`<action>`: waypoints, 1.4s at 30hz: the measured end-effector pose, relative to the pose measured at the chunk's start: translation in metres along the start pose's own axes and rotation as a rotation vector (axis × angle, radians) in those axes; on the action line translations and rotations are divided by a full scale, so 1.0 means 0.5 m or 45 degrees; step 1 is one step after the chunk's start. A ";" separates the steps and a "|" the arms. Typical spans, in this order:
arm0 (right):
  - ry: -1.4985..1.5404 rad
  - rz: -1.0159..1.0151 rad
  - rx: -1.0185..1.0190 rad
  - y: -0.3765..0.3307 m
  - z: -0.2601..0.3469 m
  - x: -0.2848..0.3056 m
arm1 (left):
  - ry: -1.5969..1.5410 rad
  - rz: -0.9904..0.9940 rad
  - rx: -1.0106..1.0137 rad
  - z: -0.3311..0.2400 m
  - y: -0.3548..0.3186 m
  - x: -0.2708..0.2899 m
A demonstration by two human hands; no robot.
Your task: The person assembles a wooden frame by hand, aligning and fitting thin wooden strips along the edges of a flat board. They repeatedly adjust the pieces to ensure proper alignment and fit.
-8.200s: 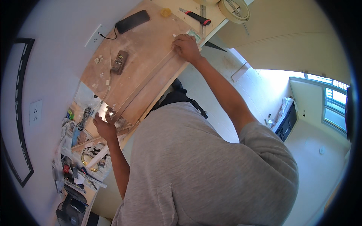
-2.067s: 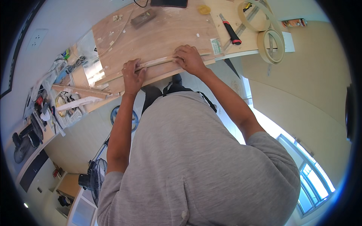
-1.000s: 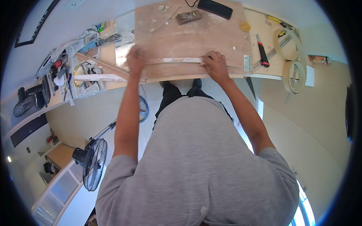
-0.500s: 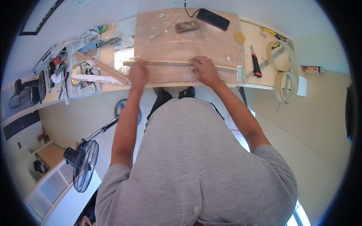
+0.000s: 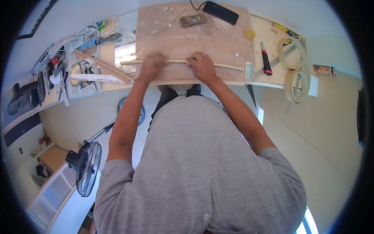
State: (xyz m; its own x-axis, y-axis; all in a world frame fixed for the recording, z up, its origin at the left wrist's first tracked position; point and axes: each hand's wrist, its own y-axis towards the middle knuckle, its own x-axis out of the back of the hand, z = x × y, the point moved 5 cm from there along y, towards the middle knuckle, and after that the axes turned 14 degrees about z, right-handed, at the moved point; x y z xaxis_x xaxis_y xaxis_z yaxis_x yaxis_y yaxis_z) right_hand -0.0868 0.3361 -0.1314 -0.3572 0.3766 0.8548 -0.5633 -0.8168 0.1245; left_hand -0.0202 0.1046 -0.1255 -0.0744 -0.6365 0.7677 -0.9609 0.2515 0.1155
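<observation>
A long, thin wooden strip [image 5: 226,67] lies crosswise near the front edge of a brown board [image 5: 218,43] on the bench. My right hand [image 5: 203,68] is closed, its fingers curled and pinching the strip a little right of its middle. My left hand [image 5: 152,67] is over the strip's left part, and motion blur hides what its fingers are doing. Beyond the hands, a brown block [image 5: 193,20] rests on the board, with a dark phone [image 5: 221,13] on a cable beside it.
At the right lie a red-and-black utility knife [image 5: 266,58], a small yellow disc [image 5: 249,34] and pale rolls of edging tape [image 5: 290,86]. To the left are wooden offcuts [image 5: 103,65], newspaper and several tools. A standing fan [image 5: 89,167] is on the floor at the left.
Both hands have come closer together along the strip: the left moved right, the right moved left. The strip's broad side showed before; now mostly its thin pale edge shows.
</observation>
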 end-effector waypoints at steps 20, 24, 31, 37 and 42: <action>0.065 0.016 -0.006 0.007 -0.004 0.009 | -0.084 0.009 0.162 -0.031 0.023 -0.018; 0.086 0.055 -0.039 0.016 -0.017 0.011 | -0.195 0.058 0.233 -0.005 0.028 -0.022; 0.156 0.090 -0.058 0.021 -0.022 0.006 | -0.217 -0.218 0.417 0.068 0.013 -0.004; 0.061 0.055 -0.020 0.024 -0.022 0.014 | 0.336 -0.331 0.587 0.081 -0.009 0.024; 0.118 0.046 0.062 0.023 -0.014 0.008 | 0.272 -0.370 0.233 -0.022 -0.008 -0.016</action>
State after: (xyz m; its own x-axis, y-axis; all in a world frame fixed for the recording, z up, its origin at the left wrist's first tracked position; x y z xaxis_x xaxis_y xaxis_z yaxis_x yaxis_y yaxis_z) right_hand -0.0997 0.3311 -0.1302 -0.4451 0.3832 0.8094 -0.5127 -0.8501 0.1206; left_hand -0.0126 0.1167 -0.1251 0.2463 -0.4911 0.8356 -0.9667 -0.0628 0.2481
